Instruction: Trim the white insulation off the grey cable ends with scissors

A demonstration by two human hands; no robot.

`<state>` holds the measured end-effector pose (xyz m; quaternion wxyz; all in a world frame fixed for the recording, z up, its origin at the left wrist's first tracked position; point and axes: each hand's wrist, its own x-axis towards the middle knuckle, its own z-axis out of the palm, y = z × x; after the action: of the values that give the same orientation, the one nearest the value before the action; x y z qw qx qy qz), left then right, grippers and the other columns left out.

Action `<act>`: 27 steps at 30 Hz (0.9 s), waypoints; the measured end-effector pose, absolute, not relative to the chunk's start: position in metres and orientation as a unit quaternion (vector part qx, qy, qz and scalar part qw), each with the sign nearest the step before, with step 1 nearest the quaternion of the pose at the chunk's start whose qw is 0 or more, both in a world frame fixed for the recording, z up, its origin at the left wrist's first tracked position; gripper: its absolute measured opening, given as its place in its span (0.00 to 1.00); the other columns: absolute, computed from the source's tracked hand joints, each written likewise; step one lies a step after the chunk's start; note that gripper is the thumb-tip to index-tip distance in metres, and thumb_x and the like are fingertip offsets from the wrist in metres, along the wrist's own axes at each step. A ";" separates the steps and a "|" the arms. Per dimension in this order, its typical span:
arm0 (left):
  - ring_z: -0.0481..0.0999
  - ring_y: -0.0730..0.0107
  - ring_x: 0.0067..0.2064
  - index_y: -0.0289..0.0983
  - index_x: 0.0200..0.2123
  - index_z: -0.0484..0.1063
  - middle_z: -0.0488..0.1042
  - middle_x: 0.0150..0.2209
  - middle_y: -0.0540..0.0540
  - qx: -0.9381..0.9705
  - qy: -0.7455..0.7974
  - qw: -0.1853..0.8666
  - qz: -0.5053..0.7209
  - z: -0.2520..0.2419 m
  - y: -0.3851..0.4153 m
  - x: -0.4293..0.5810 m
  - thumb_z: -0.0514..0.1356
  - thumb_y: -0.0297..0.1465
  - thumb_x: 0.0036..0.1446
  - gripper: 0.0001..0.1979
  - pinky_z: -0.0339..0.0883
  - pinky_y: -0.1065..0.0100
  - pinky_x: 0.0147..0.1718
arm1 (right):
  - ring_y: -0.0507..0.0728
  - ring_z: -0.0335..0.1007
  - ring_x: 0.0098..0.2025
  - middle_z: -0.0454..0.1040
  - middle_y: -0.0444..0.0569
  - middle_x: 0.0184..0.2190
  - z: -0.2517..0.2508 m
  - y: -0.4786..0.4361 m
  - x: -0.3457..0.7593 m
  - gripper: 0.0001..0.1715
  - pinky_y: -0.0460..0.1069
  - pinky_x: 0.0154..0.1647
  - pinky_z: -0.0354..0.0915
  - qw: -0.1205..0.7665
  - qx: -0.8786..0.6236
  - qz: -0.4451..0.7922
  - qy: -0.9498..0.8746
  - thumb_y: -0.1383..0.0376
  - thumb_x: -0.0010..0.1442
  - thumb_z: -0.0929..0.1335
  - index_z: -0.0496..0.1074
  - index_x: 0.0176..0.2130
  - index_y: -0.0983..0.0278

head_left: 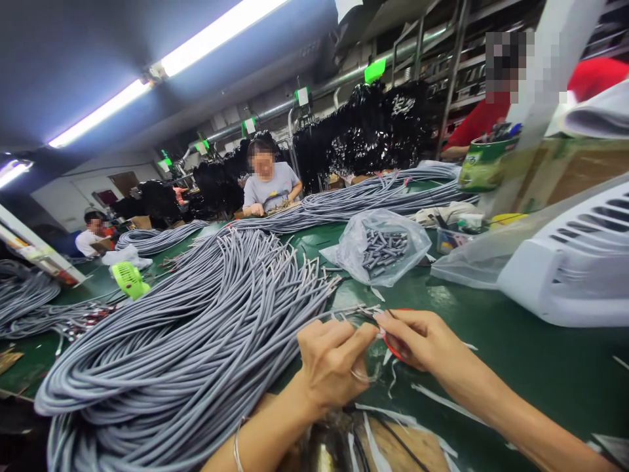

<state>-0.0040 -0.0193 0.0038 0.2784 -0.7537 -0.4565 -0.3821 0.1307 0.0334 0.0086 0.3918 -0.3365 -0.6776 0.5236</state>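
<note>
My left hand (330,359) is closed, its fingers pinching the stripped end of a grey cable (339,316) that runs in from the big pile of grey cables (196,341) at my left. My right hand (423,341) is closed as well, pinched against the same cable end, with something red (393,347) partly showing under its fingers. Both hands meet above the green table (515,367), near its front edge. What the red thing is I cannot make out.
A clear plastic bag of small grey sleeves (381,248) lies just beyond my hands. A white fan housing (574,262) stands at the right. More cable bundles (373,193) cross the far table. Three other people sit farther off. White strips litter the front edge.
</note>
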 end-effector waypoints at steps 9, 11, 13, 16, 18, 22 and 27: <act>0.67 0.75 0.20 0.38 0.35 0.76 0.72 0.20 0.49 -0.710 -0.527 0.147 -0.444 0.006 -0.018 -0.007 0.52 0.28 0.57 0.12 0.56 0.72 0.20 | 0.44 0.40 0.14 0.49 0.36 0.13 0.005 0.031 0.128 0.30 0.43 0.12 0.37 0.378 -0.307 0.638 -0.597 0.42 0.45 0.67 0.57 0.17 0.63; 0.68 0.75 0.22 0.38 0.34 0.76 0.74 0.22 0.48 -0.708 -0.530 0.085 -0.458 0.008 -0.018 -0.008 0.52 0.28 0.57 0.12 0.59 0.73 0.22 | 0.45 0.40 0.15 0.49 0.36 0.14 0.006 0.032 0.129 0.29 0.43 0.12 0.38 0.387 -0.295 0.624 -0.612 0.42 0.45 0.67 0.60 0.19 0.64; 0.70 0.74 0.23 0.37 0.32 0.76 0.75 0.23 0.47 -0.698 -0.539 0.023 -0.471 0.009 -0.019 -0.007 0.52 0.28 0.56 0.11 0.61 0.73 0.24 | 0.45 0.40 0.15 0.49 0.36 0.14 0.006 0.033 0.130 0.28 0.43 0.13 0.41 0.390 -0.276 0.606 -0.636 0.42 0.46 0.66 0.61 0.21 0.64; 0.71 0.73 0.25 0.37 0.31 0.76 0.76 0.25 0.47 -0.672 -0.551 -0.048 -0.492 0.008 -0.018 -0.004 0.53 0.27 0.55 0.11 0.63 0.72 0.25 | 0.46 0.46 0.17 0.52 0.38 0.14 0.004 0.034 0.130 0.30 0.43 0.15 0.47 0.397 -0.251 0.564 -0.679 0.41 0.46 0.66 0.62 0.19 0.64; 0.73 0.72 0.26 0.36 0.31 0.76 0.77 0.27 0.47 -0.655 -0.556 -0.078 -0.506 0.006 -0.017 -0.002 0.53 0.27 0.55 0.11 0.65 0.72 0.26 | 0.47 0.49 0.19 0.56 0.40 0.15 0.002 0.034 0.129 0.29 0.44 0.17 0.50 0.404 -0.255 0.532 -0.699 0.42 0.46 0.66 0.63 0.18 0.64; 0.75 0.70 0.29 0.35 0.29 0.77 0.78 0.27 0.47 -0.630 -0.561 -0.130 -0.521 0.002 -0.013 0.002 0.53 0.28 0.55 0.12 0.67 0.73 0.29 | 0.49 0.53 0.20 0.62 0.42 0.17 -0.001 0.034 0.129 0.24 0.45 0.20 0.53 0.437 -0.273 0.459 -0.724 0.49 0.51 0.67 0.68 0.19 0.66; 0.77 0.65 0.32 0.33 0.30 0.78 0.79 0.29 0.45 -0.588 -0.569 -0.180 -0.546 0.005 -0.011 0.000 0.56 0.32 0.52 0.11 0.70 0.69 0.33 | 0.48 0.55 0.21 0.65 0.44 0.18 -0.004 0.039 0.130 0.19 0.45 0.22 0.53 0.485 -0.262 0.384 -0.741 0.55 0.54 0.67 0.70 0.21 0.67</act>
<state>-0.0001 -0.0108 0.0047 -0.1801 -0.5880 -0.5688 -0.5461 0.1300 0.0394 -0.0045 0.4851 -0.2620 -0.7406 0.3841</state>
